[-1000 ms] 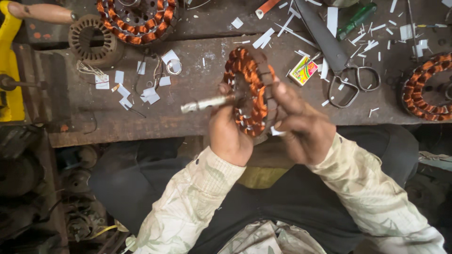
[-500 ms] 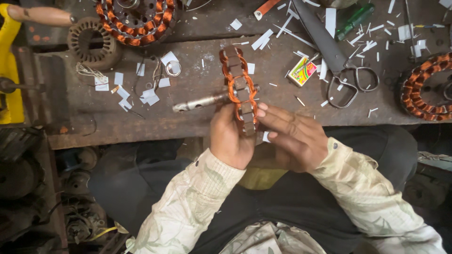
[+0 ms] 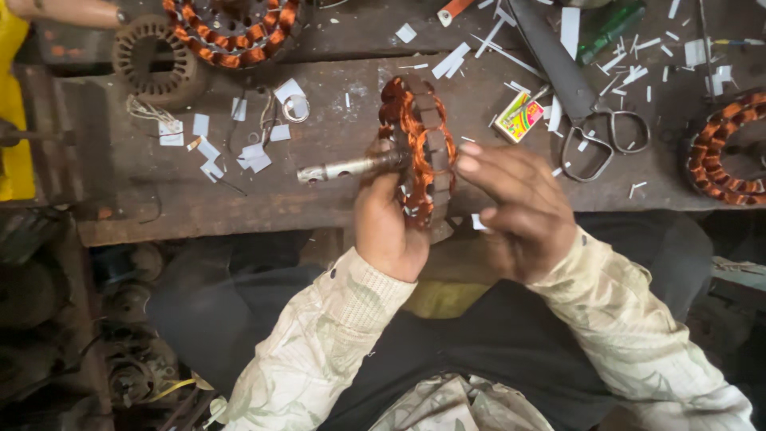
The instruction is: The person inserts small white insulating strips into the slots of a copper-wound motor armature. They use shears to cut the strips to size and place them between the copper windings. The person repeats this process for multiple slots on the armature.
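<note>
The round copper-wound motor stator with its grey steel shaft (image 3: 419, 152) is held edge-on above the near edge of the dark, worn metal worktop (image 3: 319, 191). The left hand (image 3: 388, 223) is clamped on it from below, thumb up by the shaft, which sticks out to the left. The right hand (image 3: 515, 207) has its fingers spread and rests its fingertips against the stator's right face; whether it truly grips is hard to tell from this angle.

Beyond the stator and to its right lie a small bright matchbox (image 3: 519, 117) and a pair of large grey steel scissors (image 3: 586, 112), with a green-handled tool (image 3: 610, 22) further back. At the far right edge sits another orange-wound coil ring (image 3: 722, 152). To the stator's upper left lie a bare dark laminated steel ring (image 3: 152, 60) and a third wound stator (image 3: 231, 24), partly cut off by the frame. White paper slips (image 3: 247, 156) are scattered all over the worktop. Below the stator, dark trousers and pale patterned sleeves fill the view; left of them, dim motor parts lie on the floor (image 3: 72, 319).
</note>
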